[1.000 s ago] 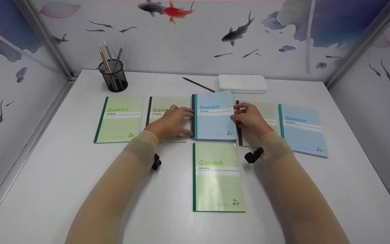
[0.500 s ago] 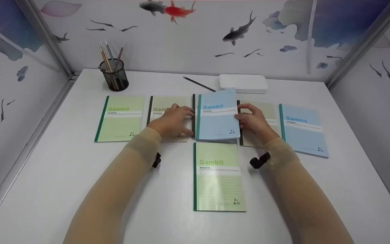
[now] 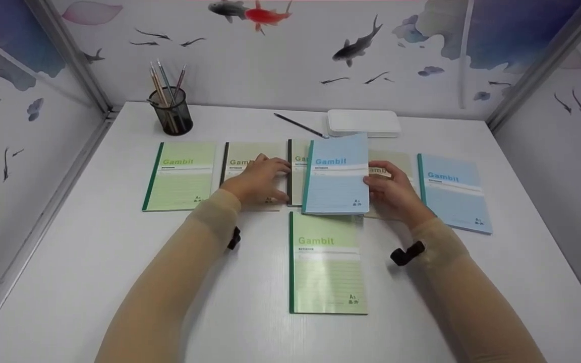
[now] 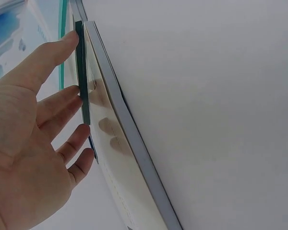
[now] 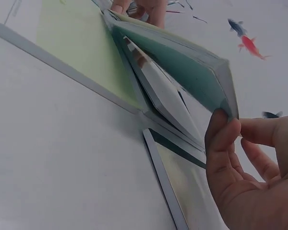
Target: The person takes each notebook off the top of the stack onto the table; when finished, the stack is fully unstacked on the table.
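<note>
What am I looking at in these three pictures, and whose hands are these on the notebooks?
No machine here: a person works with two bare hands and wears three cameras. The wide picture comes from the head camera, looking down at a white table. The other two come from cameras on the wrists, so they show each hand very close and at odd angles.

On the table lie several Gambit notebooks in a row, with one green notebook nearer the person. At the back stand a mesh pen cup, a loose pencil and a white box.

The right hand pinches the right edge of a blue notebook and lifts it off the one beneath. The left hand lies with straight fingers against the dark spine of the olive notebook underneath.
</note>
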Available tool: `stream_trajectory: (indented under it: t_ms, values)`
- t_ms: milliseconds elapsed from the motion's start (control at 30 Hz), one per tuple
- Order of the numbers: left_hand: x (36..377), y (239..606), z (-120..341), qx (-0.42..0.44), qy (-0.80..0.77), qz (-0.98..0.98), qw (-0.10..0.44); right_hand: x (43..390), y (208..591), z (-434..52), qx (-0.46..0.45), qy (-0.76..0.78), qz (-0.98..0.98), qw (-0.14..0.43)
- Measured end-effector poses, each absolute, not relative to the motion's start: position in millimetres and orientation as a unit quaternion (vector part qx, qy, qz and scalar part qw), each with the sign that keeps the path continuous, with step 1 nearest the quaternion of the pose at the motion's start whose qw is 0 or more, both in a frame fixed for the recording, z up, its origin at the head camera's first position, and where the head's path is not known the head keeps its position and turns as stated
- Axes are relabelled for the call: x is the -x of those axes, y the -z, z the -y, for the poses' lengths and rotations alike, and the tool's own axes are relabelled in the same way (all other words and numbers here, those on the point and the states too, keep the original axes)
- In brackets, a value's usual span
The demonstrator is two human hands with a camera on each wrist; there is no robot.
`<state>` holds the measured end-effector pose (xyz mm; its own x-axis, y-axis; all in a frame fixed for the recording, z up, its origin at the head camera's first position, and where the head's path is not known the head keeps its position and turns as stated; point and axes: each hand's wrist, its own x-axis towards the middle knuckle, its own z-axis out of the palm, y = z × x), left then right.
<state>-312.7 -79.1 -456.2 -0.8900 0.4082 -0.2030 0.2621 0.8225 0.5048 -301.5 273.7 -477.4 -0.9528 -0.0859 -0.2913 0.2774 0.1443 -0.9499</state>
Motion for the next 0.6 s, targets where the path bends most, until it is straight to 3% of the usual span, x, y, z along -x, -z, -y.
stream_trajectory:
  t_ms: [600]
  values:
    - [315,458,79,-0.192,-0.221,-0.944,0.148,248,468,-309,-0.027,0.631,-0.754,0.181]
